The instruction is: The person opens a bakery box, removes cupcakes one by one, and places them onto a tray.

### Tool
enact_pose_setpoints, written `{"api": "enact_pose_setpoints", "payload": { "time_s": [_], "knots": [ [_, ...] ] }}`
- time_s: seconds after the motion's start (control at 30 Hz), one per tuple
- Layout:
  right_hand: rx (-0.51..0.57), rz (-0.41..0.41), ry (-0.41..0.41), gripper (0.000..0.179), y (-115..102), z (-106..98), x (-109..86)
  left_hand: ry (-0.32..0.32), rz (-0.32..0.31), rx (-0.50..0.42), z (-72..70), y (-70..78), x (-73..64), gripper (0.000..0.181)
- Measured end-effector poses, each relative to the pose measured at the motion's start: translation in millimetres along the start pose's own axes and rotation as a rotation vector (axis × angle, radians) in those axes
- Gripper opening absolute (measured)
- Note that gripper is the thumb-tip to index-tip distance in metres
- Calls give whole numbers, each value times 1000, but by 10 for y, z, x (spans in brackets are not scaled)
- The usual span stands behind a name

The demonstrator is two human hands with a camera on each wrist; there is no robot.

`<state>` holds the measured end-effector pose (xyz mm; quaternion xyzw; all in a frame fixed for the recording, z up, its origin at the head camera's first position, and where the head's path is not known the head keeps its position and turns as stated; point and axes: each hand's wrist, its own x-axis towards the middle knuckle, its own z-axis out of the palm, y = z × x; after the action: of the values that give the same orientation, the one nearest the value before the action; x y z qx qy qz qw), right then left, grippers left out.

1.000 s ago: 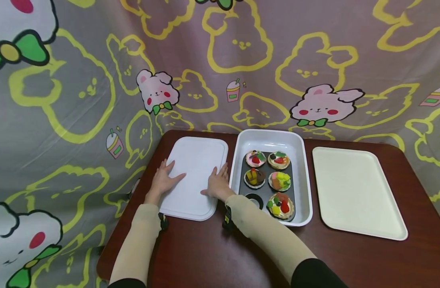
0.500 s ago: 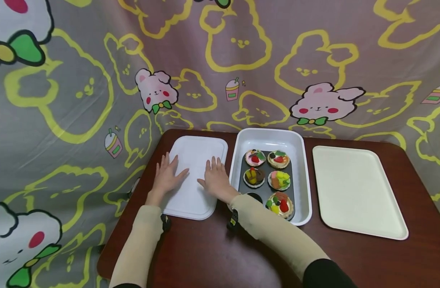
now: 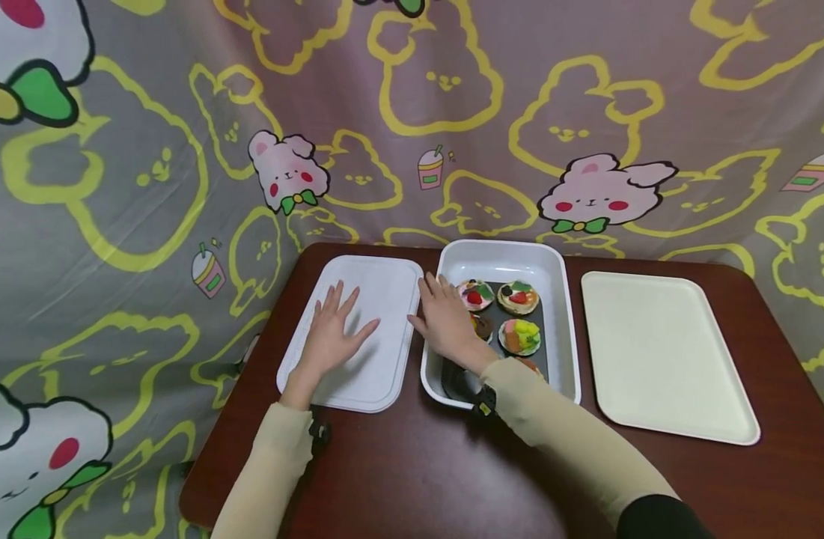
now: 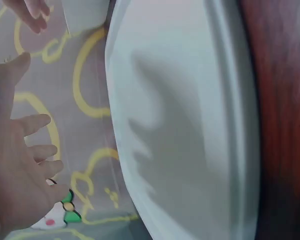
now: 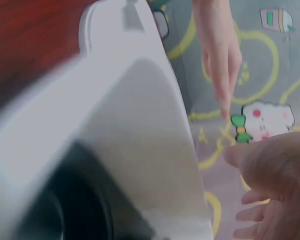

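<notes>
A white rectangular lid (image 3: 385, 307) lies flat on the left of the table. My left hand (image 3: 332, 337) is over it, fingers spread, with a shadow cast below; the left wrist view also shows this hand (image 4: 25, 165) raised off the lid. My right hand (image 3: 448, 322) hovers over the near left rim of a white bin (image 3: 561, 322), fingers extended and holding nothing. Inside the bin sits a dark muffin tray (image 3: 457, 383) with several fruit-topped tarts (image 3: 519, 337). My right hand and forearm hide some of them.
To the right of the bin, a cream flat tray (image 3: 667, 359) lies on the brown table (image 3: 412, 471). A patterned curtain (image 3: 358, 97) hangs behind and to the left of the table.
Both hands have lifted away from the lid and shifted right. The right hand has moved from the lid to above the bin, covering some tarts. The lid sits in about the same place.
</notes>
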<state>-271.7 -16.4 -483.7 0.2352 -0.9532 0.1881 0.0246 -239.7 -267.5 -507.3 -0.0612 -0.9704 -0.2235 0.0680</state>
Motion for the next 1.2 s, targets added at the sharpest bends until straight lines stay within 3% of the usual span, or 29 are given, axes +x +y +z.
{"api": "enact_pose_setpoints", "payload": {
  "time_s": [0.23,0.5,0.8,1.0,1.2],
  "knots": [
    [10,-8,47,79,396,-170,-82,-27,68,33,90,313,-175,87],
    [54,-2,89,89,789,-301,-165,-56,173,4,229,607,-332,87],
    [50,71,55,93,1164,-388,-258,-135,239,17,401,807,-455,93],
    [112,125,41,92,1329,-434,-302,-166,286,42,488,905,-499,98],
    [114,182,-31,93,1459,-444,-307,-196,317,61,559,997,-545,100]
  ]
}}
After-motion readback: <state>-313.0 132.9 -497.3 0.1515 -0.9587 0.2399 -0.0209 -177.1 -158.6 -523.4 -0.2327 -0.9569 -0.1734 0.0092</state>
